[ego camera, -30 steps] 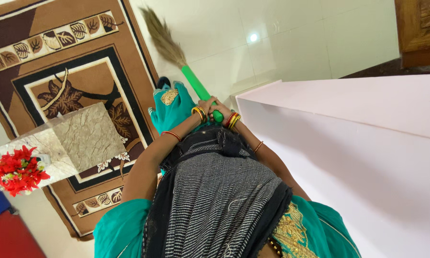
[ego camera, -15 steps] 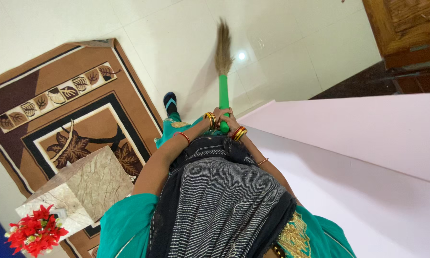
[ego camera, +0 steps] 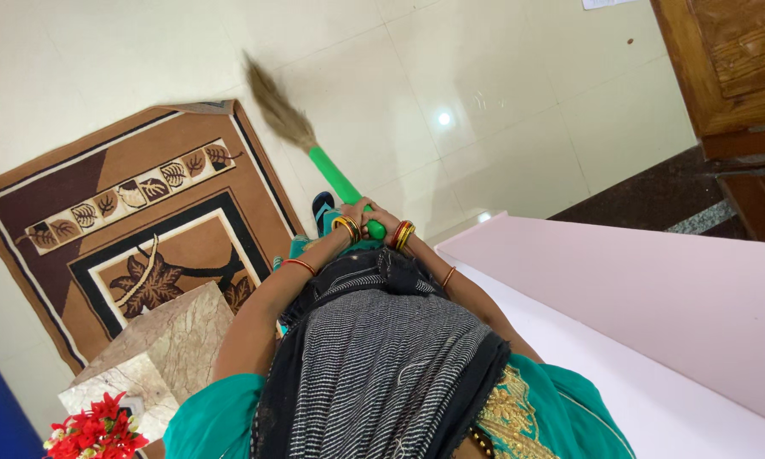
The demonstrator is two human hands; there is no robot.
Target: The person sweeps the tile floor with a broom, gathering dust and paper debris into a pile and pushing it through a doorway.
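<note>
Head view: the broom slants toward eleven o'clock, its green handle clasped at the lower end by both hands, the left hand and right hand wrapped tight together. Its bristles meet the cream tiled floor just beside the brown leaf-patterned rug. A marble-look block stands at eight o'clock.

Green-handled grass broom, tilted, bristles over tile beside rug.
</note>
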